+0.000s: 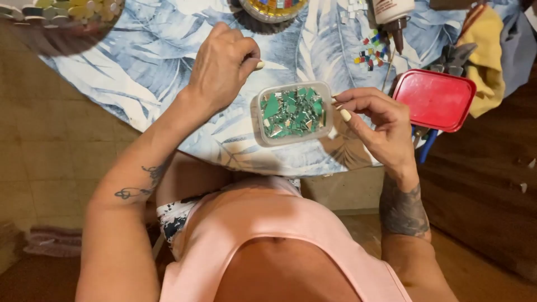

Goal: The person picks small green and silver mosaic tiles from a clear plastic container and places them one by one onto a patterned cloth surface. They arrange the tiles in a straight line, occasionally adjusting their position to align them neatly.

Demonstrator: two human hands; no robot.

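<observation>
- A small clear plastic rectangular tub point(293, 113), filled with green and mirror-like tile fragments point(292, 111), is seen resting on the round table covered by a blue-and-white leaf-patterned cloth point(151, 61), near the table's front edge.
- The left hand point(221, 67) is held just above and to the left of the tub, its fingers curled inward into a loose fist; whether anything is pinched inside cannot be told, though a pale fingernail tip shows at its right side.
- The right hand point(377, 123) is placed at the tub's right edge, thumb and forefinger brought together in a pinch beside the rim; a thin pale object appears to be caught between them, but its kind cannot be made out.
- A red rounded-rectangular plastic lid point(435, 99) lies to the right of the right hand, overhanging the table edge.
- A small scatter of multicoloured square mosaic tiles point(370, 53) is spread on the cloth beyond the tub, just beside the dark nozzle of a white glue bottle point(393, 14).
- A round dish of yellow and coloured tiles point(273, 8) is cut off by the top edge.
- A yellow cloth point(485, 61) is bunched at the far right.
</observation>
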